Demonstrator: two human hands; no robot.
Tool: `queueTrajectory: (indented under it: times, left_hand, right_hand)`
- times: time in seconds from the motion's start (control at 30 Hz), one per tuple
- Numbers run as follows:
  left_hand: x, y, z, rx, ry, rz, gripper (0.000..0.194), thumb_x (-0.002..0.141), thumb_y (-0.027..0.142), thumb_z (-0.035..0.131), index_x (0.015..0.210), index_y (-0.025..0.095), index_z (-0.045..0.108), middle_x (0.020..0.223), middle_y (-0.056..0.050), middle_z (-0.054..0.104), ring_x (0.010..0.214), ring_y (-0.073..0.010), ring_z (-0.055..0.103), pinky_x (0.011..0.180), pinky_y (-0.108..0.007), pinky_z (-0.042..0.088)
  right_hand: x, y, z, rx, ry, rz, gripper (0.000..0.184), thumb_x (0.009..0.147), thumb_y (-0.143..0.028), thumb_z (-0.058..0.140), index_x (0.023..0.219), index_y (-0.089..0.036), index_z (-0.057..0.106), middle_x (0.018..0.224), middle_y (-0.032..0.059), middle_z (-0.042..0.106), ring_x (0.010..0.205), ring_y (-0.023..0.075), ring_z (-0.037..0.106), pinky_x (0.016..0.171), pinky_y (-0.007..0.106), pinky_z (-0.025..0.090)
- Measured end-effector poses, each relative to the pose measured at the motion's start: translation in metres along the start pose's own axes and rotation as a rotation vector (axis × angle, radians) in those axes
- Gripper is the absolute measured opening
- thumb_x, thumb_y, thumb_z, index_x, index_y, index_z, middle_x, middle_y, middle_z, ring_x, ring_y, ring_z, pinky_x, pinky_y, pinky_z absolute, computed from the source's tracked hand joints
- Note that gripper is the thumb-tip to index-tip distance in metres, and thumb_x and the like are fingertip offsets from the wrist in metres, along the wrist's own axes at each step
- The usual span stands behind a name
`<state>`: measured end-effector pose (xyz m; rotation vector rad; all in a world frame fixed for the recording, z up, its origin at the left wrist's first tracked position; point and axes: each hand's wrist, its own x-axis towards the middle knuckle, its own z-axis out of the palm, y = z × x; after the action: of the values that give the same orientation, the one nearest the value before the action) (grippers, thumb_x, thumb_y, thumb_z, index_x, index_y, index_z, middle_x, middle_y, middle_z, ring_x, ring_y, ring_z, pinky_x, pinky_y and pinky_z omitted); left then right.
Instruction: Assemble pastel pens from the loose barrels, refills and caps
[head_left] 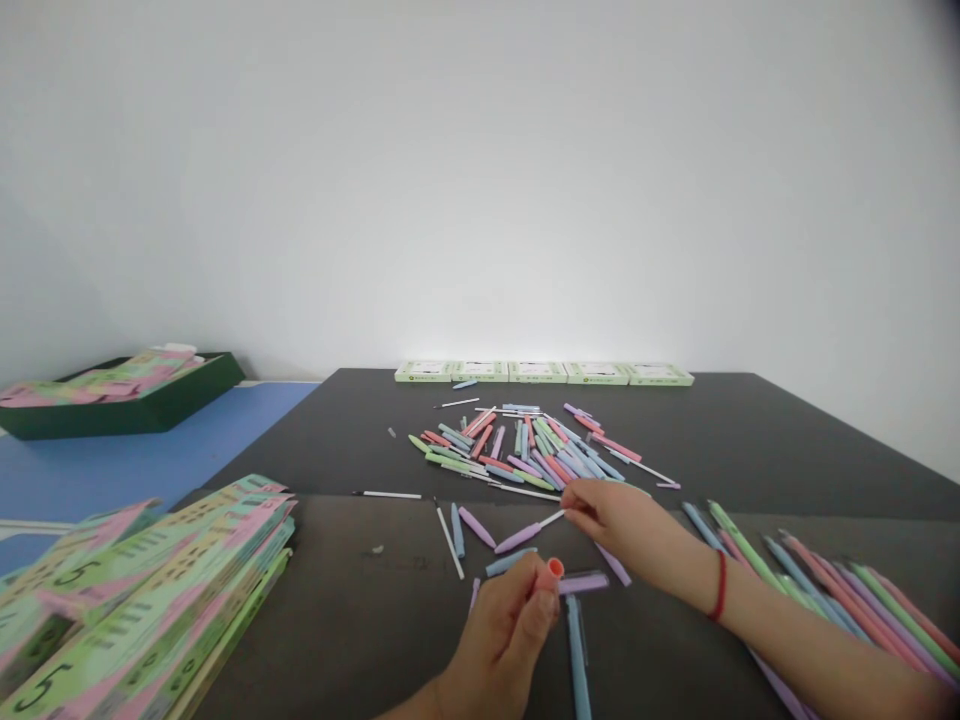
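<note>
My left hand (504, 635) is closed around a coral-red pen barrel (553, 570), its hollow end pointing up. My right hand (611, 515), with a red cord at the wrist, has its fingertips pinched at the end of a white pen refill (553, 517). That refill's other end meets a purple pen part (517, 538) on the table. Close to my hands lie a purple capped pen part (589, 583), a blue pen part (577, 655) and a loose white refill (450, 540). Beyond them spreads a pile of pastel pen parts (525, 455).
Green boxes (536, 372) line the dark table's (322, 430) far edge. Stacked printed packets (150, 610) lie front left. Several pens (840, 600) lie at right, partly behind my forearm. A dark green tray (172, 400) of packets stands on a blue surface (240, 415).
</note>
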<state>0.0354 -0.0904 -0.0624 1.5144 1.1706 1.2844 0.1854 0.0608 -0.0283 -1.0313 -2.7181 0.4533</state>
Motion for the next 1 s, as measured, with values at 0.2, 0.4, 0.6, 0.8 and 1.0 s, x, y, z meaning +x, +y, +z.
queueTrajectory:
  times: [0.2,0.4,0.6,0.8,1.0]
  left_hand:
    - [0.007,-0.012,-0.004,0.066,-0.009,0.077,0.027,0.098,0.037,0.032,0.094,0.018,0.050,0.085,-0.006,0.063,0.077,-0.0163,0.055,0.074,-0.028,0.039]
    - [0.011,-0.018,-0.005,0.049,-0.044,0.094,0.030,0.097,0.038,0.032,0.092,0.017,0.053,0.085,-0.007,0.064,0.077,-0.0163,0.058,0.075,-0.028,0.042]
    - [0.012,-0.017,-0.005,0.002,-0.056,0.037,0.033,0.096,0.042,0.035,0.088,0.017,0.055,0.083,-0.008,0.065,0.075,-0.0173,0.059,0.071,-0.028,0.043]
    - [0.012,-0.014,-0.006,0.010,-0.037,0.000,0.032,0.094,0.044,0.040,0.085,0.018,0.056,0.079,-0.006,0.065,0.073,-0.0171,0.058,0.070,-0.027,0.041]
    - [0.012,-0.012,-0.004,-0.023,-0.018,-0.024,0.034,0.094,0.045,0.038,0.085,0.018,0.055,0.077,-0.005,0.065,0.070,-0.0153,0.057,0.069,-0.025,0.040]
  right_hand:
    - [0.047,0.026,-0.007,-0.090,0.013,-0.122,0.025,0.089,-0.016,0.045,0.102,-0.014,0.066,0.103,0.0121,0.066,0.098,0.0225,0.059,0.088,0.033,0.041]
    - [0.067,0.024,0.028,-0.097,-0.043,-0.266,0.046,0.089,-0.030,0.053,0.132,-0.013,0.049,0.140,0.0164,0.044,0.128,0.0261,0.039,0.106,0.040,0.030]
    - [0.047,0.011,0.047,-0.086,-0.083,-0.322,0.052,0.092,-0.041,0.047,0.138,-0.015,0.044,0.149,0.0151,0.031,0.137,0.0276,0.026,0.110,0.045,0.023]
    - [0.026,0.008,0.032,-0.082,-0.072,-0.352,0.056,0.090,-0.042,0.050,0.141,-0.020,0.039,0.149,0.0128,0.034,0.136,0.0270,0.027,0.110,0.048,0.022]
    - [0.013,0.045,0.004,-0.176,0.041,-0.274,0.047,0.095,-0.039,0.041,0.137,-0.016,0.043,0.143,0.0141,0.042,0.132,0.0256,0.034,0.107,0.046,0.028]
